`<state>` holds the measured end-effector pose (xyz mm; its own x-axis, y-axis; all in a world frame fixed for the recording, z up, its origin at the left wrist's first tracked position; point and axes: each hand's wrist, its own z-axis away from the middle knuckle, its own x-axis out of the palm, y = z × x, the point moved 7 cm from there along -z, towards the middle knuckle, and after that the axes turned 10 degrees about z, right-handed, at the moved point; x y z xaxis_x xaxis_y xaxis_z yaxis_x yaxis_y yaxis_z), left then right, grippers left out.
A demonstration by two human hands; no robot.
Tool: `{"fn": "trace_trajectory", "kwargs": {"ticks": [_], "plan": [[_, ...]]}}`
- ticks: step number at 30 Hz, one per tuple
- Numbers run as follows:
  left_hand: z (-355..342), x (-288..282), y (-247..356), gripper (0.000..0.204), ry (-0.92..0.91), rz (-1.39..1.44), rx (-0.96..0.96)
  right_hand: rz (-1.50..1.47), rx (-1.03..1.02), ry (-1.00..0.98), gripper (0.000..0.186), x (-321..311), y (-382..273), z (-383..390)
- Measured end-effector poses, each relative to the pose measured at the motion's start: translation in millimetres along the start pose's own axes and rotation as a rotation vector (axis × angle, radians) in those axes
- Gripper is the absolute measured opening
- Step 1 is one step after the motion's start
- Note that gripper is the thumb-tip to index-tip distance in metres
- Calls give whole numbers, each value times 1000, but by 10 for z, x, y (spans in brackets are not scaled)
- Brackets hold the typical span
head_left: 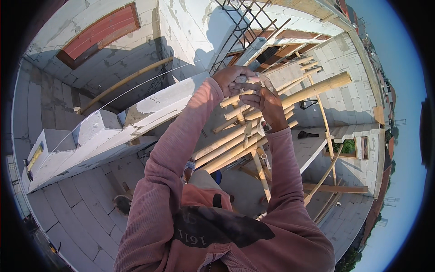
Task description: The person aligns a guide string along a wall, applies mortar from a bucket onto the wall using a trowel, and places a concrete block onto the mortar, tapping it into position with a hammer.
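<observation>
My left hand and my right hand meet in front of me, above a platform of bamboo poles. Both have curled fingers pinched close together. What sits between the fingertips is too small to make out. A thin pale string stretches along the top of the light block wall towards my left hand; whether it reaches my fingers cannot be seen. Below my right wrist there is a small grey, blade-shaped thing near the poles.
Steel rebar rises behind my hands. A tool with a yellow part lies at the wall's left end. A dark round pan rests lower left. A thick bamboo pole juts right; a wooden plank lies below it.
</observation>
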<state>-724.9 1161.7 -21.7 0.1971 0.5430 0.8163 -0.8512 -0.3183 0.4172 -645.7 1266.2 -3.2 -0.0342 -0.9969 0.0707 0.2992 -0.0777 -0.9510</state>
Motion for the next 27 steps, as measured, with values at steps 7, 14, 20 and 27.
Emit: {"fn": "trace_trajectory", "kwargs": {"ticks": [7, 14, 20, 27], "plan": [[-115, 662, 362, 15, -355, 408, 58, 587, -448, 129, 72, -155, -928, 138], [-130, 428, 1016, 18, -342, 503, -5, 1381, -899, 167, 47, 175, -1909, -341], [-7, 302, 1260, 17, -119, 145, 102, 1620, -665, -72, 54, 497, -1940, -837], [348, 97, 1420, 28, 76, -808, 244, 1781, -556, -144, 32, 664, -1664, -1117]]}}
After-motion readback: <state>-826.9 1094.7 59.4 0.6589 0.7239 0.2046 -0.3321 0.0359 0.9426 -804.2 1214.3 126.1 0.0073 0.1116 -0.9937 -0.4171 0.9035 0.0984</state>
